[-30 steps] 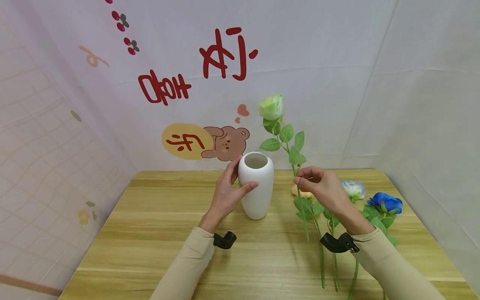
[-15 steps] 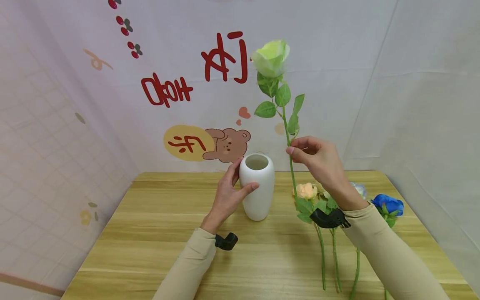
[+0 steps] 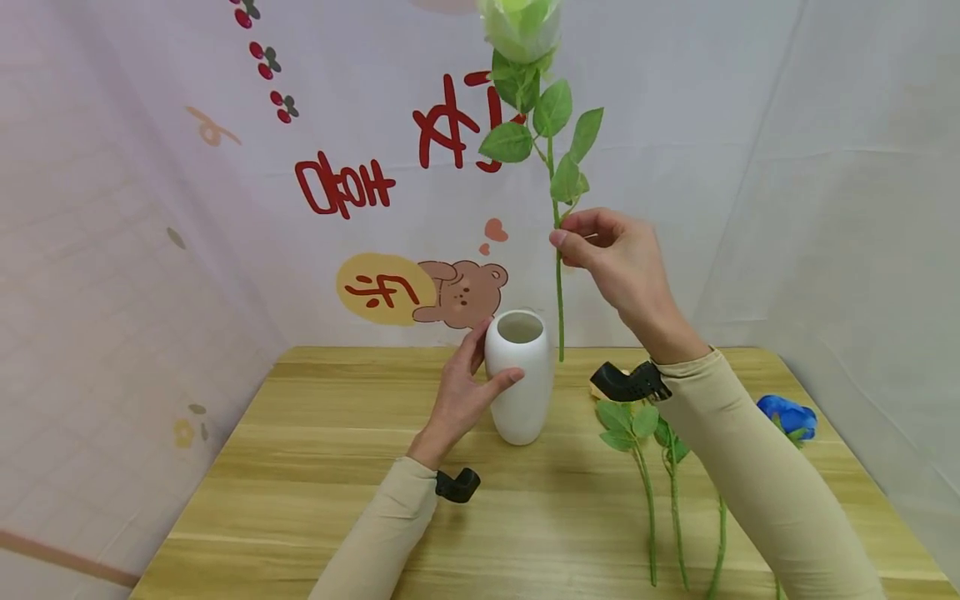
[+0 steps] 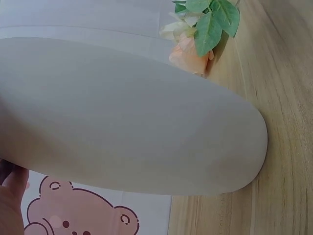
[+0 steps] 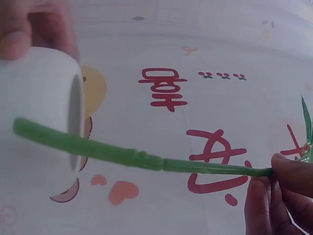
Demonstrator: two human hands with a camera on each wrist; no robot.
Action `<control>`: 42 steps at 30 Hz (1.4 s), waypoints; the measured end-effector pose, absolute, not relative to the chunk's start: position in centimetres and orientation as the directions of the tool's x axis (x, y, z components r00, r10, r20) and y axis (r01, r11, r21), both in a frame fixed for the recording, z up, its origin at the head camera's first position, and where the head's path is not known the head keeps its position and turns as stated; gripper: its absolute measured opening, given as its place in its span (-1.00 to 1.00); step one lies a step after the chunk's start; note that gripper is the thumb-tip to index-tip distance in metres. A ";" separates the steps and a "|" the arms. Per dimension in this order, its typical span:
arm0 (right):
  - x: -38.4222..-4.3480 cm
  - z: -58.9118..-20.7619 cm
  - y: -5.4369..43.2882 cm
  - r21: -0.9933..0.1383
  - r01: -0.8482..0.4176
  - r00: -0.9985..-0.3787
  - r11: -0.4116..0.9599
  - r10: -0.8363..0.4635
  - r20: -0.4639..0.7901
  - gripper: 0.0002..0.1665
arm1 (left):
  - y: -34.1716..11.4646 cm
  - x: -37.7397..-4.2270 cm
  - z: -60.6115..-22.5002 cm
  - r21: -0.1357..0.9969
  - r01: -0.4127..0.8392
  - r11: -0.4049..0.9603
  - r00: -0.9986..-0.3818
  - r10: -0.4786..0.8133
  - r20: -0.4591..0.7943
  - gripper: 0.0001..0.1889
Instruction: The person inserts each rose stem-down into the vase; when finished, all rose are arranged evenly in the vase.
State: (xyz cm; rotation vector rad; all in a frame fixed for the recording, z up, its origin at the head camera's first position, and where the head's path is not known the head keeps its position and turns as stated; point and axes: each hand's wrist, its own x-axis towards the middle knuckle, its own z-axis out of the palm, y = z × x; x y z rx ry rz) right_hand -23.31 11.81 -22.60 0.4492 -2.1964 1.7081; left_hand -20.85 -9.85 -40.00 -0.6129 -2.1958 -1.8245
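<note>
A white vase (image 3: 525,392) stands upright on the wooden table, its round mouth facing up. My left hand (image 3: 467,396) grips it from the left, thumb across the front and fingers behind the upper side. My right hand (image 3: 618,258) pinches the stem of a pale green-white artificial rose (image 3: 522,29) between thumb and fingertips. The rose is held upright in the air, its bloom cut off by the top of the head view. In the right wrist view the bare green stem (image 5: 112,152) crosses in front of the vase (image 5: 36,98), its lower end outside the mouth.
On the table's right side lie several more flowers, including a blue rose (image 3: 787,417) and a peach rose (image 4: 190,55), partly hidden by my right arm. A white curtain (image 3: 645,100) with red characters and a cartoon bear (image 3: 467,293) hangs behind the table (image 3: 337,433).
My right hand has lifted the pale rose up and to the left, closer to the vase, its stem rising off the other flowers. The left hand keeps its hold on the vase.
</note>
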 end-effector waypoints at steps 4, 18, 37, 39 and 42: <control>-23.9 -21.7 10.9 -0.863 -0.461 -0.885 0.206 -0.038 0.464 -0.69 | -9.8 -20.8 -40.1 0.888 0.439 0.139 -0.894 0.171 0.415 -0.07; -25.7 -21.9 8.6 -0.848 -0.515 -0.857 0.126 -0.054 0.512 -0.74 | -9.6 -20.8 -40.1 0.883 0.440 0.164 -0.895 0.164 0.415 -0.10; -24.4 -28.0 8.7 -0.815 -0.495 -0.868 0.302 -0.120 0.483 -0.77 | -9.6 -21.0 -40.3 0.880 0.441 0.175 -0.894 0.166 0.415 -0.11; -24.2 -28.3 8.8 -0.802 -0.502 -0.862 0.323 -0.118 0.493 -0.79 | -9.6 -20.9 -40.3 0.883 0.435 0.175 -0.897 0.165 0.410 -0.12; -23.9 -28.7 8.9 -0.799 -0.498 -0.864 0.338 -0.116 0.490 -0.80 | -9.6 -20.9 -40.2 0.888 0.427 0.170 -0.901 0.161 0.403 -0.13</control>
